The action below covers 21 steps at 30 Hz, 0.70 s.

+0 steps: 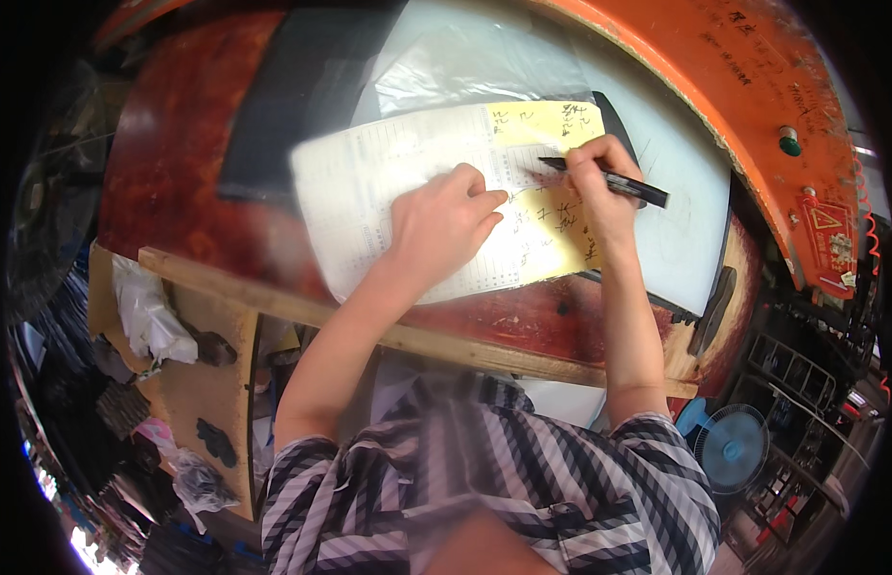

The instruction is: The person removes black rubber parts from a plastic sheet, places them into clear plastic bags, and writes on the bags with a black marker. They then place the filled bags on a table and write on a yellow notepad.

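Note:
My right hand (603,182) grips a black marker pen (640,190), its dark tip pointing left, at or just above the paper. Under both hands lies a large sheet of paper (355,177), white with printed lines on its left side and yellow with black handwriting on its right. With its fingers curled, my left hand (446,220) rests on the middle of the sheet. Its fingertips are partly hidden, and nothing shows in its grip.
The paper lies partly on a red-brown tabletop (178,182) and partly on a pale board (681,240). Clear plastic film (456,62) is spread beyond it. An orange metal frame (753,86) curves along the right. A blue fan (733,448) stands lower right; white plastic (149,307) sits lower left.

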Motion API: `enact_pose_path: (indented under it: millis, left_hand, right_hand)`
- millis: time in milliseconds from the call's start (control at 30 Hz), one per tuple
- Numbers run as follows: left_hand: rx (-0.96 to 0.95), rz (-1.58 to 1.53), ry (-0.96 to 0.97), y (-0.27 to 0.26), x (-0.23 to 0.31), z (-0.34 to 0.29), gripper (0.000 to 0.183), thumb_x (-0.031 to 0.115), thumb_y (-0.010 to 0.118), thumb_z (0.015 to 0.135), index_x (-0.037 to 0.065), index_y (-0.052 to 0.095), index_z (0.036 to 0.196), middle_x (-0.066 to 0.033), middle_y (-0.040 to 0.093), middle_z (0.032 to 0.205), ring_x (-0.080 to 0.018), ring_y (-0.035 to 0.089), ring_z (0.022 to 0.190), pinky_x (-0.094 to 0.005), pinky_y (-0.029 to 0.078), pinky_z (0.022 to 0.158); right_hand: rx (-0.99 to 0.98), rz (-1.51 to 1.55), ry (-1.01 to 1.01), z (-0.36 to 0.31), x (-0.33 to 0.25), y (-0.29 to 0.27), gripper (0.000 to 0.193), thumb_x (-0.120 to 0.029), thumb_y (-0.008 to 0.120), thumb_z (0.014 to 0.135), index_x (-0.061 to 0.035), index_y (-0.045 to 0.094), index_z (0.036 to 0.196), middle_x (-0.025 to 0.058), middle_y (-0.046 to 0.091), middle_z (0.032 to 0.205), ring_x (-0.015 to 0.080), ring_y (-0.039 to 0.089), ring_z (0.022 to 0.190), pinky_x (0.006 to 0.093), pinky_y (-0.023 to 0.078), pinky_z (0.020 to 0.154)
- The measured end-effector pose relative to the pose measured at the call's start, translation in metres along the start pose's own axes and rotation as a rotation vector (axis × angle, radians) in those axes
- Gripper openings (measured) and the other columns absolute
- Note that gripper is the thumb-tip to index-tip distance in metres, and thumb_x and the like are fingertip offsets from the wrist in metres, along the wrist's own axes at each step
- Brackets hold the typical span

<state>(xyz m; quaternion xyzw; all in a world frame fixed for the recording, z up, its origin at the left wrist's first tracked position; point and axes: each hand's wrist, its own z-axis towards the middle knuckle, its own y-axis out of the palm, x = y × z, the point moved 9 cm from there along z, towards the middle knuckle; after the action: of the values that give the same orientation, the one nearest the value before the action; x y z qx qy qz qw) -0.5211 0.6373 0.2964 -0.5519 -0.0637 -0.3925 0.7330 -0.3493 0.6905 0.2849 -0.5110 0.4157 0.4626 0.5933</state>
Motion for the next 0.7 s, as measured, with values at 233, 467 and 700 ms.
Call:
enact_pose_path:
  millis: [233,467,700]
  left_hand:
    - [0.047,0.017,0.005,0.001,-0.005,-0.002,0.017,0.016,0.069,0.074,0.019,0.071,0.091,0.0026,0.056,0.077,-0.0147,0.059,0.058,-0.0285,0.045,0.049]
    - [0.245,0.078,0.049,-0.011,-0.007,-0.012,0.007,0.015,0.068,0.076,0.019,0.071,0.081,0.0041,0.055,0.069,-0.0138,0.056,0.049,-0.0271,0.041,0.041]
    - [0.207,0.090,0.045,-0.006,-0.010,-0.014,0.004,0.015,0.069,0.075,0.017,0.071,0.077,0.0040,0.055,0.068,-0.0134,0.056,0.049,-0.0265,0.039,0.041]
  right_hand:
    - [-0.004,0.006,0.058,-0.002,0.022,0.016,0.018,-0.014,0.067,0.079,-0.0041,0.057,0.069,-0.0042,0.053,0.060,0.0019,0.043,0.056,0.0196,0.034,0.050]
    - [-0.151,-0.303,-0.141,-0.012,0.010,0.037,0.016,-0.013,0.068,0.080,-0.0018,0.058,0.073,-0.0019,0.056,0.063,0.0038,0.046,0.056,0.0196,0.035,0.051]
    - [-0.077,-0.143,-0.012,-0.013,0.021,0.031,0.020,-0.016,0.068,0.073,-0.0043,0.056,0.064,0.0030,0.053,0.057,0.0159,0.045,0.060,0.0286,0.039,0.063]
